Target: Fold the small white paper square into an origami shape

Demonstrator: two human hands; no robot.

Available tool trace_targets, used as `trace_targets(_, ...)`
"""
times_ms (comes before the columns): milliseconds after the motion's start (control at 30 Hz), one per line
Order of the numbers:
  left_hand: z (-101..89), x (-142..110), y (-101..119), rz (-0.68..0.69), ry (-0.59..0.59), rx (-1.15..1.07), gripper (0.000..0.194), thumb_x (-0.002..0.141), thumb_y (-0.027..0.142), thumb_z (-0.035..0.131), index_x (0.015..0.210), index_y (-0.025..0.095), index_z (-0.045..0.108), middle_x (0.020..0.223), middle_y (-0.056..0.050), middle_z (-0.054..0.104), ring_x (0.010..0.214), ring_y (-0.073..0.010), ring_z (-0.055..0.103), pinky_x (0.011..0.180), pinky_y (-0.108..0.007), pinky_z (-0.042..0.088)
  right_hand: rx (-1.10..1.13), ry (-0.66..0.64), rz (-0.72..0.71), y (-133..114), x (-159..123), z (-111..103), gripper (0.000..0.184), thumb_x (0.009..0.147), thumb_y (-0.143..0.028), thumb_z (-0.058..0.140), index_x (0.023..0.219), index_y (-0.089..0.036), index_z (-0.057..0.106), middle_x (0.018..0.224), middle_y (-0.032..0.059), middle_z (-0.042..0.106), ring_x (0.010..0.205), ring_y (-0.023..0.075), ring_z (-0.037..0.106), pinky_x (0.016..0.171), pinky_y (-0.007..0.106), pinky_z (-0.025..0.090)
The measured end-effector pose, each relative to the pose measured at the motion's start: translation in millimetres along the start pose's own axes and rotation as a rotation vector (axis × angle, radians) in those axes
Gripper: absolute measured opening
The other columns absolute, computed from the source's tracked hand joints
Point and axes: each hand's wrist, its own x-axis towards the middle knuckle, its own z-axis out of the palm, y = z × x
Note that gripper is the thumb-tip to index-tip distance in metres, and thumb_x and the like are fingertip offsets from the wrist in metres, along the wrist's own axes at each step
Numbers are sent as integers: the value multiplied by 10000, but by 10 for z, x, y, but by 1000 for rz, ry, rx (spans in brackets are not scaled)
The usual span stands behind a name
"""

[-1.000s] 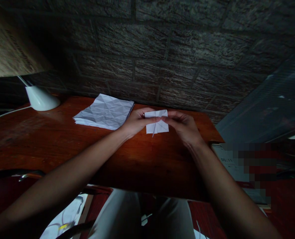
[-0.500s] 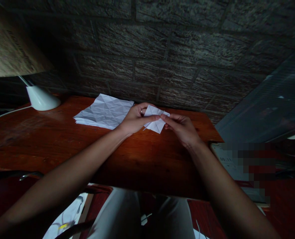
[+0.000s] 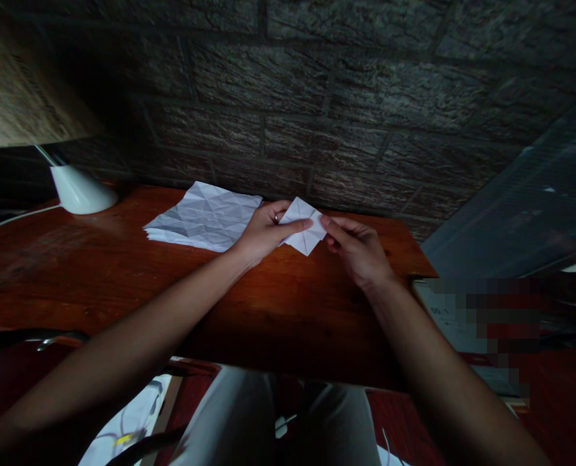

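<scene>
A small square of folded white paper point(image 3: 303, 241) is held up above the wooden table, its corners turned like a diamond. My left hand point(image 3: 265, 230) grips its left side, thumb lying across the front and the other fingers behind it. At the right corner, my right hand point(image 3: 358, 249) pinches the paper between thumb and fingers. Crease lines meet near the middle of the folded paper. Just left of my left hand lies a stack of creased white sheets point(image 3: 205, 217). The back of the folded paper is hidden.
The wooden table point(image 3: 278, 310) runs up to a dark stone-block wall point(image 3: 288, 84). A lamp with a white base point(image 3: 81, 191) and a large shade point(image 3: 21, 90) stands at the left. A grey panel point(image 3: 511, 200) rises beyond the table's right end.
The folded paper has turned into a more upright diamond. My right thumb has shifted from near the paper's middle out to its right corner. My left hand has barely moved.
</scene>
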Motion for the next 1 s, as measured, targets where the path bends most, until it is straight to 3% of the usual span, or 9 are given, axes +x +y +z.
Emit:
trace_targets(200,9,16,-103,-43,36,-82,385,699,339,953,1003,174,784,993,-39,813,853,-151,720,835,-293,541,82,-7,110,5,-6,2,307,636,-504,981,794,-285,835,734,-23,693,654,109,506,608,277,387)
trace_targets(400,-39,51,-65,-120,54,-86,374,662,311,965,937,165,759,863,-10,787,744,-132,703,719,-266,526,45,4,106,43,-15,44,318,610,-482,981,806,-265,857,717,-12,713,654,116,511,606,287,373)
trace_targets(667,-102,65,38,-382,0,-229,406,628,202,945,1001,176,789,837,-26,800,718,-158,722,643,-263,517,14,-68,45,15,-41,72,300,640,-515,959,769,-266,852,675,-20,686,631,113,491,597,288,358)
trace_targets(867,-153,77,73,-245,22,-39,437,593,167,955,1002,170,802,805,-5,776,736,-155,710,730,-295,533,-96,-49,22,49,-29,41,317,663,-523,945,790,-245,862,672,-12,685,628,118,479,601,295,356)
trace_targets(1000,-121,82,66,-234,36,-62,425,581,194,958,975,179,801,773,8,764,709,-142,695,716,-292,525,-117,-49,-9,41,-34,39,284,689,-508,936,798,-254,869,654,-22,669,615,114,472,602,295,344)
